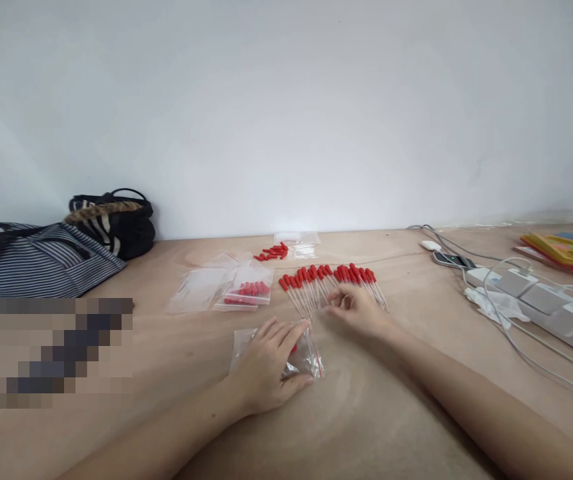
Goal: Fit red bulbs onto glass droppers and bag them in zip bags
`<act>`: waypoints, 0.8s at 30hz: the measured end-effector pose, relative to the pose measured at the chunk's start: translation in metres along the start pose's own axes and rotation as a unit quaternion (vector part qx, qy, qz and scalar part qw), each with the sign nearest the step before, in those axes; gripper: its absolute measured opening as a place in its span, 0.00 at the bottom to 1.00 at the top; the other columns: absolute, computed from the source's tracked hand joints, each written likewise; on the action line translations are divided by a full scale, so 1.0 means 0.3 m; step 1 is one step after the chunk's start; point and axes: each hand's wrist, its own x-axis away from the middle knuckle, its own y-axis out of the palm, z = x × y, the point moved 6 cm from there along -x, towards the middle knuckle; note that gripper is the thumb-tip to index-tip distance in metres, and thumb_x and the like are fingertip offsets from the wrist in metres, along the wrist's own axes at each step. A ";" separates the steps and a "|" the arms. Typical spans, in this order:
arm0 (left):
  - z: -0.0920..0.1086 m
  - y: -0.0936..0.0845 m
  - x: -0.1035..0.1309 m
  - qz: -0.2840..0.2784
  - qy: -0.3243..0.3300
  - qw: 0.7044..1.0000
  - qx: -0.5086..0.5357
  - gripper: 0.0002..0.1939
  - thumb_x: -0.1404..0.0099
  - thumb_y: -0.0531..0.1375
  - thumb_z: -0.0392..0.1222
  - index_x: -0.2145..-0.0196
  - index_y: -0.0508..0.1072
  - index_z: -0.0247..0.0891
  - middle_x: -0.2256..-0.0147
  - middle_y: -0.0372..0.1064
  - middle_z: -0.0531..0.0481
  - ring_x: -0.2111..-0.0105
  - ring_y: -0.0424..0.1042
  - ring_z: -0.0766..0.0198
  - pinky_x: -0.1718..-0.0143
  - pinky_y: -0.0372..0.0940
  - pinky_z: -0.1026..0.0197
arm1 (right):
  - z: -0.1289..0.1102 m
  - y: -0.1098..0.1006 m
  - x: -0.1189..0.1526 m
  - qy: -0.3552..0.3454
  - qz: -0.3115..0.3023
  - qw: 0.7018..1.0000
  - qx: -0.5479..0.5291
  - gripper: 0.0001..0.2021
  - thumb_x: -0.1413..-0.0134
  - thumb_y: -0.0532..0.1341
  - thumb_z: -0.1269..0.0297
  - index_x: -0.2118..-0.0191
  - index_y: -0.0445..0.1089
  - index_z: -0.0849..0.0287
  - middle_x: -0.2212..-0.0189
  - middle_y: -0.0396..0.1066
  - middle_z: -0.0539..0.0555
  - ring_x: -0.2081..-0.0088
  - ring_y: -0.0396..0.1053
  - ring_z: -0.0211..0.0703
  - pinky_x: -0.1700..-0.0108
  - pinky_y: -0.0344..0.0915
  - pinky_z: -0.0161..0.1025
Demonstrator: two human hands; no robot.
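My left hand (271, 363) lies over a clear zip bag (316, 357), index finger and thumb at its red-striped end. Something red shows inside the bag beside the fingers. My right hand (359, 310) is closed in a pinch at the near end of the glass droppers, slightly blurred; what its fingertips hold cannot be made out. Several glass droppers with red rubber bulbs (311, 275) lie fanned out side by side, bulbs pointing away from me. Part of this row is hidden behind the right hand.
Filled zip bags (246, 297) overlap flat bags (196, 287) at left. Loose red bulbs (273, 251) and glass tubes (303, 251) lie farther back. A power strip (561, 317) with cables stands right, near coloured folders (566, 250). Striped bag (46, 260) and black bag (126, 223) sit left.
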 end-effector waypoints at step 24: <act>-0.103 -0.004 0.093 0.016 -0.075 0.996 0.049 0.33 0.46 0.59 0.52 0.45 0.55 0.42 0.46 0.57 0.43 0.46 0.55 0.48 0.48 0.54 0.44 | 0.162 -0.201 -0.107 0.132 0.118 0.975 0.133 0.26 0.52 0.54 0.69 0.46 0.51 0.69 0.75 0.67 0.53 0.70 0.67 0.42 0.69 0.60 0.34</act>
